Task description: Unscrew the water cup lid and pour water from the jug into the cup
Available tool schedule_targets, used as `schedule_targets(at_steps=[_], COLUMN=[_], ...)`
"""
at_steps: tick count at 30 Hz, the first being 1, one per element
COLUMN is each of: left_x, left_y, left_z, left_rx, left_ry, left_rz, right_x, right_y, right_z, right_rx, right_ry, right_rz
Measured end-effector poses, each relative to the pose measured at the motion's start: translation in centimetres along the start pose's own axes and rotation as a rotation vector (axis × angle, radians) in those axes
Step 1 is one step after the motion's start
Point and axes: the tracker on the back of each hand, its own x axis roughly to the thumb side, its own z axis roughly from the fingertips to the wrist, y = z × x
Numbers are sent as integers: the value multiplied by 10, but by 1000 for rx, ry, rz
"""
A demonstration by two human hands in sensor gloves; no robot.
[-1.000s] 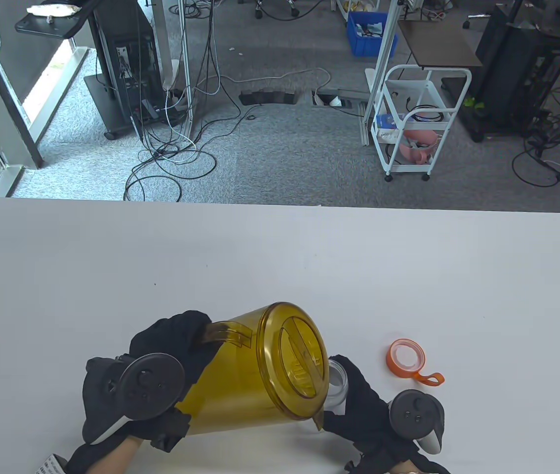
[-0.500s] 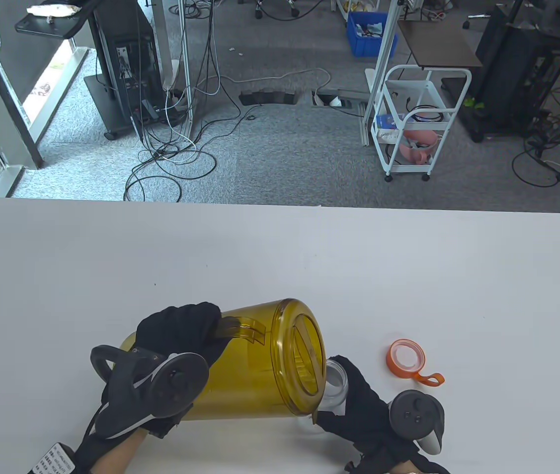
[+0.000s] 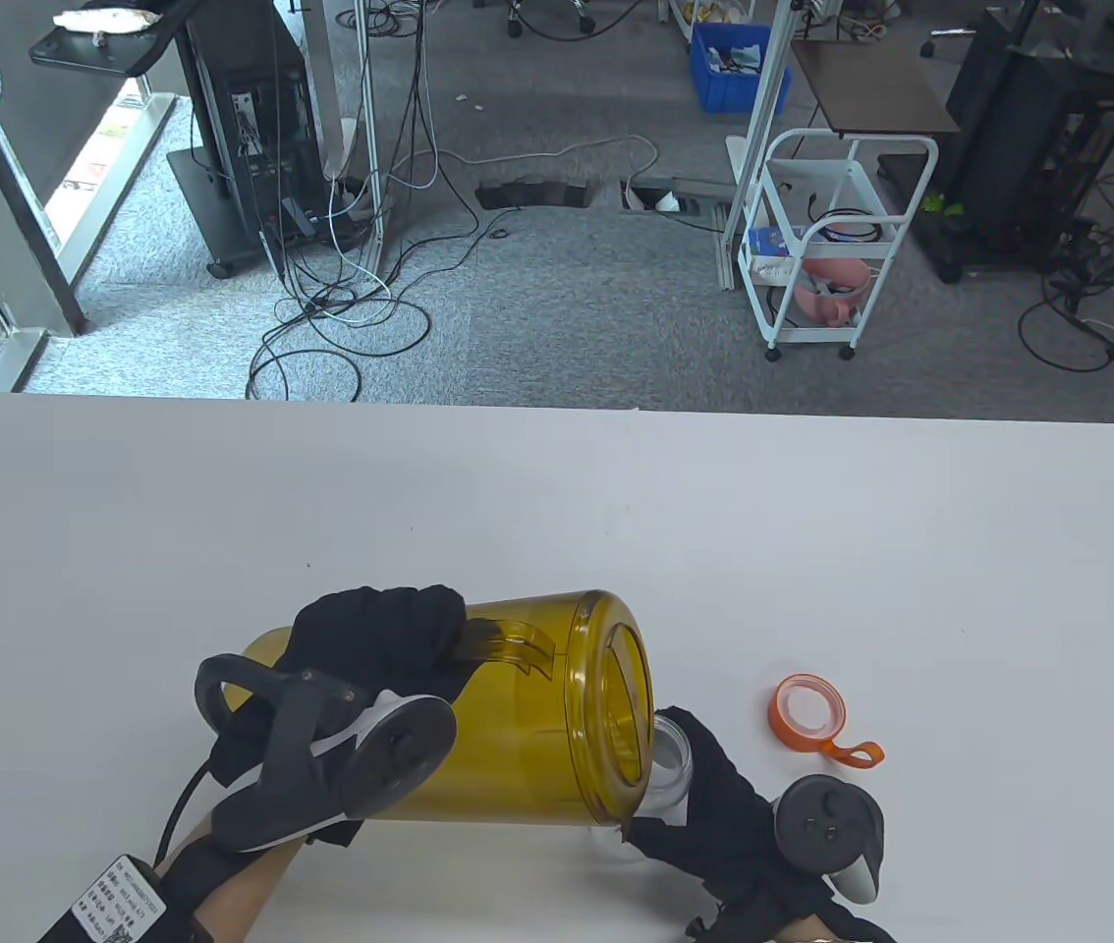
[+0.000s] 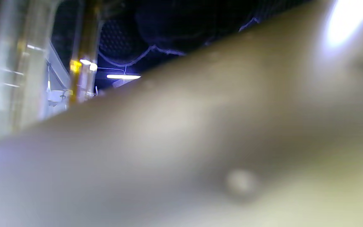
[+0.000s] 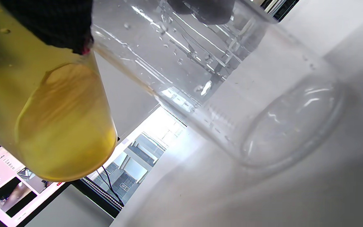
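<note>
On the worktop (image 3: 812, 550), table view: your left hand (image 3: 375, 638) has its grip closed round the handle of the amber jug (image 3: 508, 737), which is tipped nearly flat, its lidded mouth over the clear cup (image 3: 672, 761). Your right hand (image 3: 724, 835) has its grip wrapped round the cup. An orange lid (image 3: 807, 712) lies apart, to the right. Left wrist view: blurred jug wall fills the frame. Right wrist view: the cup (image 5: 247, 94) stands on the worktop, droplets inside, the jug (image 5: 52, 119) just beside it.
</note>
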Motion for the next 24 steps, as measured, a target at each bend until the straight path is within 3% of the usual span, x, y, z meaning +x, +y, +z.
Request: schedule_targets(at_steps=[24], left_x=[18], left_y=[14], left_z=[-25], left_rx=[-43], left_ry=[-86], left_rz=[-123], right_x=[0], right_y=[0], right_z=[0], right_rx=[4], right_ry=[-4], right_rz=[5])
